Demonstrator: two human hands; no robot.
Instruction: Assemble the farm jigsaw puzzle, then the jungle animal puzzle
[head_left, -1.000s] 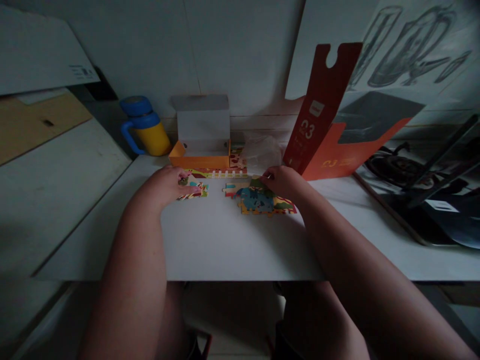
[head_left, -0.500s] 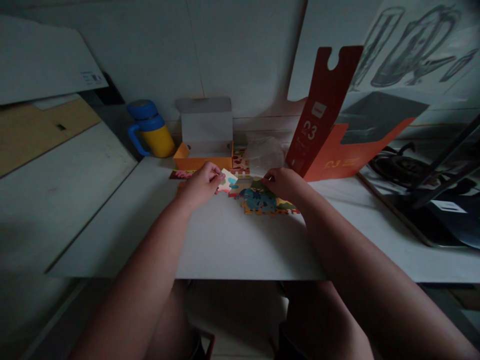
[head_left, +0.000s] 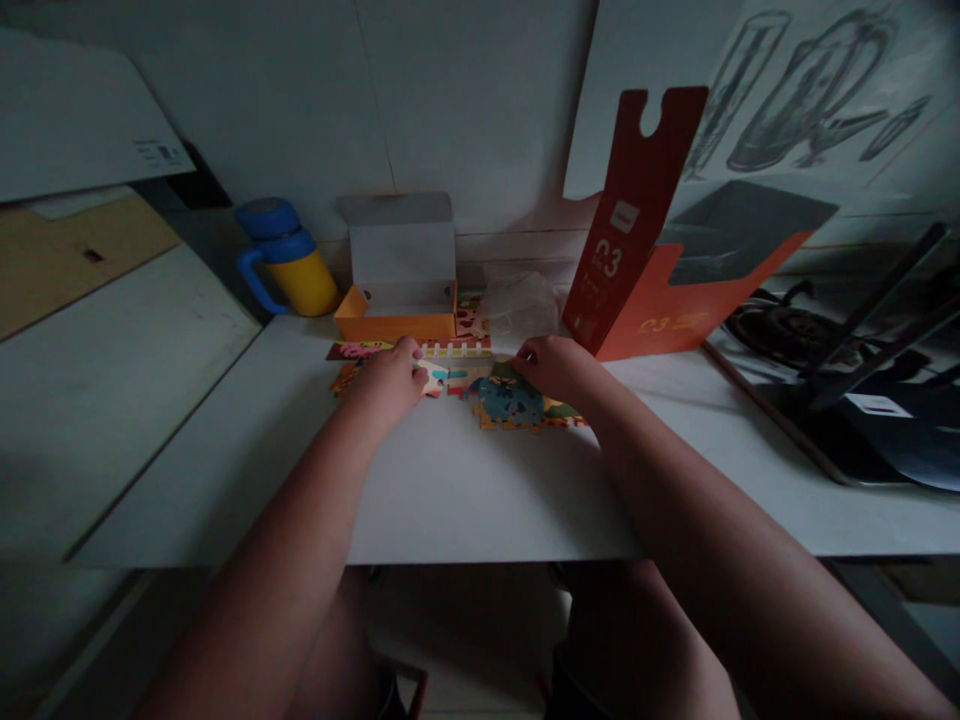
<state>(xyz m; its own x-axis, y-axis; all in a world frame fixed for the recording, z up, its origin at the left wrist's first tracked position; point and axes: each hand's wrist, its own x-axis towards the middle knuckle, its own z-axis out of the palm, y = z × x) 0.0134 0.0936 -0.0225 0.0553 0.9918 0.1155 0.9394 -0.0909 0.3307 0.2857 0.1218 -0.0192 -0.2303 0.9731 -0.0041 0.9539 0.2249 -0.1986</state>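
Head view: the left hand (head_left: 394, 378) pinches a pale piece (head_left: 433, 378), which sticks out to the right of its thumb. That piece's right end lies just beside the left edge of the puzzle (head_left: 511, 402); whether they interlock I cannot tell. Farther right, the right hand (head_left: 551, 366) has its fingertips at the puzzle's far edge, their hold unclear.

The left hand (head_left: 394, 376) and right hand (head_left: 555, 367) reach forward, apart, fingers bent.
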